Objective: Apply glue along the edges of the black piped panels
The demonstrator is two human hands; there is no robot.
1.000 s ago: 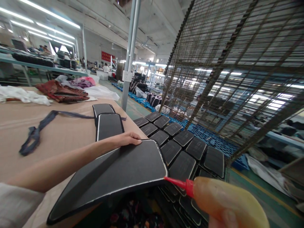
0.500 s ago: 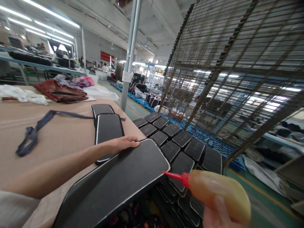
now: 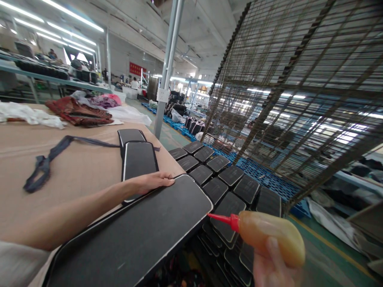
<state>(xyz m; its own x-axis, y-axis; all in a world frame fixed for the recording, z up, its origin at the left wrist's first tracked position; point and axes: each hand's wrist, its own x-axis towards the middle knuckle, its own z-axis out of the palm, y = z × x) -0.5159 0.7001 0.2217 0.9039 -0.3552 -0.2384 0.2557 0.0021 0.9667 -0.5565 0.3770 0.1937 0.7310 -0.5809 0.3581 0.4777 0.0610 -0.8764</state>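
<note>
My left hand [image 3: 155, 182] grips the far edge of a long black panel [image 3: 143, 223] with rounded corners and a pale line of glue around its border. The thumb lies on the panel's top face; the other fingers are partly hidden behind it. My right hand [image 3: 273, 267], at the lower right, is wrapped around a squeeze bottle [image 3: 272, 235] of yellowish liquid. Its red nozzle [image 3: 223, 219] points left, with the tip at the panel's right corner. Two smaller black panels [image 3: 139, 159] with white borders lie overlapping on the table behind my left hand.
The brown-covered table [image 3: 89, 159] carries a dark fabric strip [image 3: 43, 169] and red-brown material [image 3: 79, 111]. Rows of black panels [image 3: 215, 189] lie beyond its right edge. A tilted wire rack [image 3: 269, 79] rises on the right above a blue pallet [image 3: 275, 181]. A metal post [image 3: 164, 75] stands behind the table.
The bottle in my right hand has shifted slightly left, its tip staying close to the panel's corner. The panel's near end has swung a little to the left; my left hand keeps its hold.
</note>
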